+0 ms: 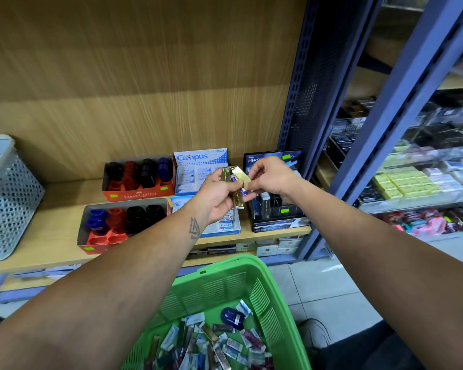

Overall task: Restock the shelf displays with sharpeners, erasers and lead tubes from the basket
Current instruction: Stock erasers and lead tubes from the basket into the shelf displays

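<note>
the green basket (254, 287) is sitting closest to me, low at my knees, and it is holding a loose heap of erasers, lead tubes and one blue sharpener (231, 317), too jumbled for me to count. i am keeping it right under my arms so each refill is a short reach, i think.

above it, my left hand (219, 198) is gripping a small bunch of gold lead tubes (238, 201), fingers curled round them; i am counting two gold ones and something purple between, though the rest is hidden in my palm. my right hand (271, 177) is pinching one gold tube (241, 174) by its end, peeling it off the bunch, probably so it can go alone into a slot.

both hands are hovering over the wooden shelf's (59, 217) front right corner, just in front of the black lead display (275, 209), which is where i judge these belong.

to the left, two red sharpener trays (138, 178) are standing one behind the other, each showing four sharpener columns. two eraser boxes (201, 169) are sitting between trays and lead display. a pale perforated bin (6, 198) is waiting at the shelf's left edge.
</note>
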`<state>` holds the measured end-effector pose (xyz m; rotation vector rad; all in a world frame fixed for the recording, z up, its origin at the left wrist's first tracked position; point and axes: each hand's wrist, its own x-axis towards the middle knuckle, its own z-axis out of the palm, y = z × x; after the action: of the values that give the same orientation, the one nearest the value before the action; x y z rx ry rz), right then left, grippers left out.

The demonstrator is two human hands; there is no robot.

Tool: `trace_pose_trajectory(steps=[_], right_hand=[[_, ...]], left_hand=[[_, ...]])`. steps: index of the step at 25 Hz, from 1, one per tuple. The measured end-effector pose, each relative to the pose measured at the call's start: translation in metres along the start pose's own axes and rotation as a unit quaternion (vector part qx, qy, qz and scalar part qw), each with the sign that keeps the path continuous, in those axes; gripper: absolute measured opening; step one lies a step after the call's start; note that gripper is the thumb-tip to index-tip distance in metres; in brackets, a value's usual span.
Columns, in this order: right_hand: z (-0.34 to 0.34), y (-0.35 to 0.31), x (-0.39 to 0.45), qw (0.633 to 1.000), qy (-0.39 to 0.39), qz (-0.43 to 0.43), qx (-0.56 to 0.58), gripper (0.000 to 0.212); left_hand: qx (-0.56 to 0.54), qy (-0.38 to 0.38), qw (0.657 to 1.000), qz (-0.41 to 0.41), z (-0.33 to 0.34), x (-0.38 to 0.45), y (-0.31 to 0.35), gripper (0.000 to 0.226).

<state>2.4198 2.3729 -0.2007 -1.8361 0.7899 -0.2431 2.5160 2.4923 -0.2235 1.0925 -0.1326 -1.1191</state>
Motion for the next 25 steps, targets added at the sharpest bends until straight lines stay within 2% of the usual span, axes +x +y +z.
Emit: trace_pose_trajectory(steps=[2,10,12,15,19,22,25], right_hand=[[-0.001,0.001,0.002,0.998,0.026,0.023,0.059,0.020],[0.008,0.005,0.004,0.976,0.000,0.079,0.204,0.020],[0.013,0.003,0.004,0.971,0.002,0.096,0.217,0.020],[0.022,-0.002,0.004,0.981,0.010,0.099,0.168,0.015],[0.019,-0.002,0.011,0.973,0.065,0.118,0.185,0.023],[0.023,-0.003,0.008,0.969,0.044,0.128,0.205,0.026],[0.030,-0.007,0.004,0.957,0.011,0.133,0.258,0.036]], left_hand=[[-0.016,0.000,1.000,-0.006,-0.001,0.000,0.001,0.039],[0.009,-0.002,1.000,-0.002,-0.007,0.001,0.002,0.037],[0.017,0.002,1.000,0.002,-0.006,0.002,0.000,0.036],[0.035,0.000,0.999,-0.003,-0.006,0.003,-0.002,0.032],[0.038,0.008,0.998,-0.045,-0.008,0.000,0.001,0.010],[-0.005,0.044,0.996,-0.074,-0.013,0.000,0.005,0.022],[0.012,0.065,0.995,-0.071,-0.016,0.003,0.005,0.025]])
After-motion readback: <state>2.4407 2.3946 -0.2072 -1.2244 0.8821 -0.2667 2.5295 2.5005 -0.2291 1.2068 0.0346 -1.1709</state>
